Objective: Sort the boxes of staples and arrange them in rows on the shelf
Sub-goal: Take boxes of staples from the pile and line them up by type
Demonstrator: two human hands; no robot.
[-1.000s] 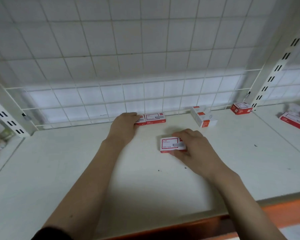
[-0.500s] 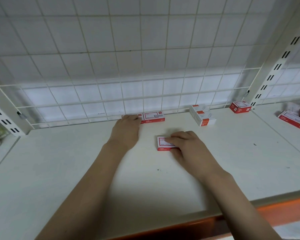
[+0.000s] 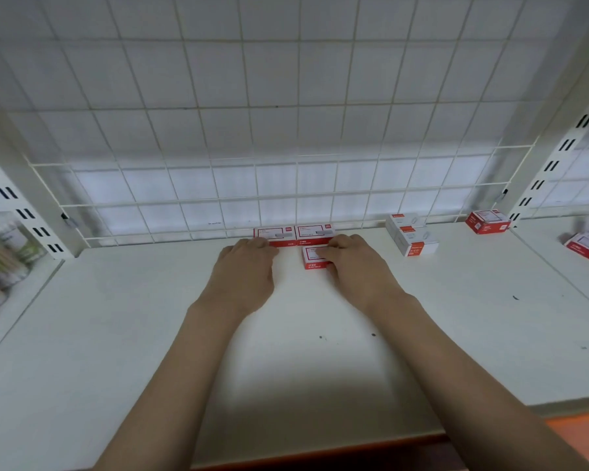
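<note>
- Two red staple boxes (image 3: 295,234) are being kept side by side against the wire grid (image 3: 286,185).
- Third box (image 3: 315,258), just before them, is being touched by right hand (image 3: 357,266); its grasp cannot be told.
- Left box is being touched by left hand (image 3: 244,273), fingers loosely curled.
</note>
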